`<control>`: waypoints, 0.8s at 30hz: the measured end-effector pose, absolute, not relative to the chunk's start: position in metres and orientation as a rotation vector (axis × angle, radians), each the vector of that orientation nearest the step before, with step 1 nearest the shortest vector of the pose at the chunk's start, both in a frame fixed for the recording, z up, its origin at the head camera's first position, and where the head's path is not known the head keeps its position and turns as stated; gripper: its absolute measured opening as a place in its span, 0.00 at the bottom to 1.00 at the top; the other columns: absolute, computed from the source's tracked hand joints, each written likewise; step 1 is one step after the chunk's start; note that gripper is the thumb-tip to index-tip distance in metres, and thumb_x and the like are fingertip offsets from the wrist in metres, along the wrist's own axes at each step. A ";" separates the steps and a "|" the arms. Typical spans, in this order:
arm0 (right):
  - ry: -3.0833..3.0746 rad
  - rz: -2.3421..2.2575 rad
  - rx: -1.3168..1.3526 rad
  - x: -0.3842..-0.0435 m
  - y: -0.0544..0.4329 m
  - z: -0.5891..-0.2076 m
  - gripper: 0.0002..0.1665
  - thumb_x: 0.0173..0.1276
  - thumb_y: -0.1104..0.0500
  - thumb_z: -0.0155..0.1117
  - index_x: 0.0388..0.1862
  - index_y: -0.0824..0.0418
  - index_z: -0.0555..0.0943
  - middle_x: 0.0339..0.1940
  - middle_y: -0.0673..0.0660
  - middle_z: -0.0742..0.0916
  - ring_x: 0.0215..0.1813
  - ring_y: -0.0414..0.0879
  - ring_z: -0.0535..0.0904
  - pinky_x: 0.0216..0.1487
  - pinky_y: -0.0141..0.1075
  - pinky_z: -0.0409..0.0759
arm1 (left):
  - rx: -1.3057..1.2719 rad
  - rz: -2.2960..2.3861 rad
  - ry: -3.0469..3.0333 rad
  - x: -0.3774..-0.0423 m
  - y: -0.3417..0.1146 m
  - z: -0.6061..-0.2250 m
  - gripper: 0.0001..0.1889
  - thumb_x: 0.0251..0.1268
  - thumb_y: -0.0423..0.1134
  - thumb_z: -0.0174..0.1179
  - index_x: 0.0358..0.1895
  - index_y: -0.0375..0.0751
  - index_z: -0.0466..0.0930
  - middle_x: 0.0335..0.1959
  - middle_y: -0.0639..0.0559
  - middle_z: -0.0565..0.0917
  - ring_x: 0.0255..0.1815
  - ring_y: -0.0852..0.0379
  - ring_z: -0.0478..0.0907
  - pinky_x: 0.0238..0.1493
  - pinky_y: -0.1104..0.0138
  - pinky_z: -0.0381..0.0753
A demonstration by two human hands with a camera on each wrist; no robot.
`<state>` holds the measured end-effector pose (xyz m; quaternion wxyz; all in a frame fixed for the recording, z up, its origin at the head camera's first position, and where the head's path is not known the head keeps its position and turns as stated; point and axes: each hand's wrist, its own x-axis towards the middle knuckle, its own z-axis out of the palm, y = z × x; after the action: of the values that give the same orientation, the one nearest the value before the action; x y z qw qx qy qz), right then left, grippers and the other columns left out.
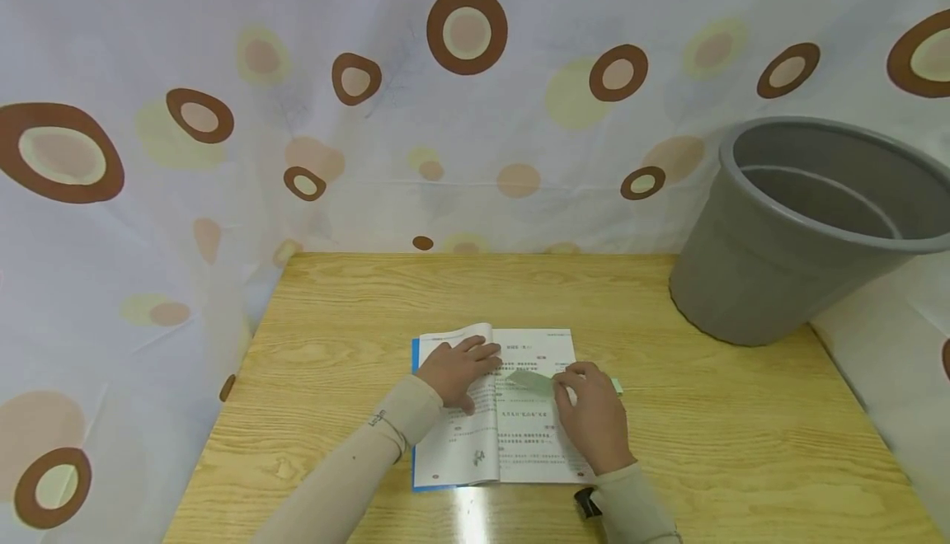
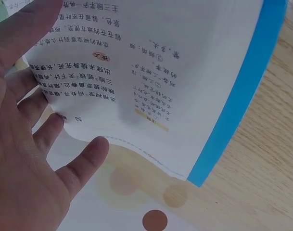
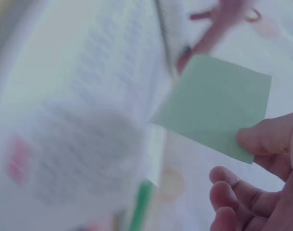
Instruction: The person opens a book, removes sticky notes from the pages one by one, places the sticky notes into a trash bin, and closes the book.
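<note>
An open book (image 1: pixel 534 445) with printed pages and a blue cover edge lies on the table. My left hand (image 1: pixel 458 369) rests on its left page near the spine, fingers spread; the left wrist view shows that page (image 2: pixel 184 72) bowed up beside the fingers. Between thumb and forefinger my right hand (image 1: pixel 594 416) pinches a pale green sticky note (image 3: pixel 218 106) by one corner, above the right page. Past the right hand a small light green piece (image 1: pixel 617 386) shows by the book's right edge; what it is, I cannot tell. The right wrist view is partly blurred.
A large grey bin (image 1: pixel 757 255) stands at the table's back right. The wooden table (image 1: pixel 349 305) extends around the book on all sides. Behind it hangs a white cloth (image 1: pixel 416 132) with brown and yellow spots. A black band (image 1: pixel 587 503) sits at the right wrist.
</note>
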<state>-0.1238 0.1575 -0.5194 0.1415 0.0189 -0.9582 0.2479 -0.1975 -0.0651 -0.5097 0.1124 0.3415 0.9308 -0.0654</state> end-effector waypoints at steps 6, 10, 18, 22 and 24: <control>-2.620 0.880 0.005 -0.133 0.183 -0.492 0.09 0.68 0.63 0.65 0.42 0.64 0.88 0.48 0.64 0.86 0.43 0.58 0.83 0.39 0.49 0.82 | 1.000 -0.184 2.728 -0.198 -0.065 -0.509 0.47 0.47 0.59 0.73 0.75 0.61 0.63 0.80 0.64 0.59 0.81 0.58 0.55 0.62 0.60 0.78; -2.509 0.918 -0.015 -0.138 0.201 -0.473 0.09 0.68 0.64 0.63 0.42 0.66 0.88 0.46 0.63 0.87 0.38 0.55 0.82 0.33 0.38 0.77 | 0.988 -0.204 2.726 -0.199 -0.066 -0.510 0.47 0.48 0.59 0.72 0.75 0.61 0.62 0.80 0.65 0.58 0.81 0.59 0.54 0.62 0.60 0.78; -2.292 0.864 0.029 -0.160 0.238 -0.418 0.10 0.69 0.64 0.62 0.42 0.69 0.88 0.44 0.65 0.87 0.34 0.40 0.80 0.34 0.14 0.64 | 0.954 -0.177 2.710 -0.200 -0.068 -0.511 0.47 0.49 0.58 0.72 0.76 0.61 0.61 0.80 0.65 0.56 0.82 0.58 0.52 0.65 0.59 0.76; -2.162 0.878 0.013 -0.166 0.258 -0.390 0.10 0.68 0.66 0.62 0.41 0.71 0.88 0.43 0.68 0.87 0.35 0.15 0.70 0.37 0.09 0.64 | 0.949 -0.168 2.694 -0.200 -0.067 -0.514 0.48 0.49 0.58 0.72 0.76 0.62 0.60 0.81 0.65 0.55 0.83 0.59 0.51 0.67 0.58 0.75; -2.103 0.863 -0.006 -0.167 0.268 -0.377 0.10 0.67 0.66 0.62 0.40 0.72 0.88 0.42 0.67 0.88 0.35 0.10 0.67 0.37 0.10 0.64 | 0.952 -0.177 2.693 -0.200 -0.066 -0.515 0.48 0.49 0.58 0.72 0.76 0.63 0.60 0.81 0.66 0.54 0.83 0.59 0.51 0.68 0.57 0.74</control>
<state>-0.1672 0.2677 -0.3767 0.4205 -0.0025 -0.8394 0.3444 -0.2004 -0.0665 -0.5155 0.1392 0.3294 0.9319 -0.0614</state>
